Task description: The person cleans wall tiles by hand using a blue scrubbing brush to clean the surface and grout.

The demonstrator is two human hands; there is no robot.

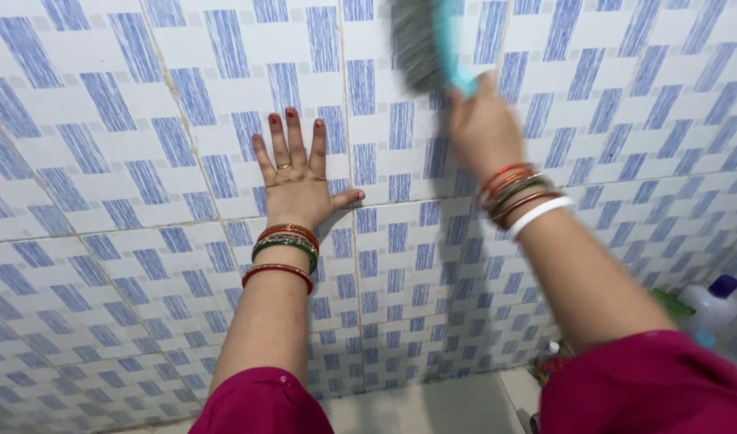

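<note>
My left hand (298, 173) lies flat against the tiled wall (127, 161), fingers spread and pointing up, holding nothing. Bangles ring that wrist above a magenta sleeve. My right hand (481, 124) is raised higher, to the right, closed around the turquoise handle of a scrubbing brush (428, 40). The brush's grey bristle head points up toward the top edge of the view and is blurred. Its bristles face the wall, whose tiles are white with blue woven rectangles.
A white bottle with a dark purple cap (712, 304) stands at the lower right corner, with a green object (672, 304) beside it. Small items (549, 363) sit low by the wall's foot. A pale floor strip (432, 406) shows at the bottom.
</note>
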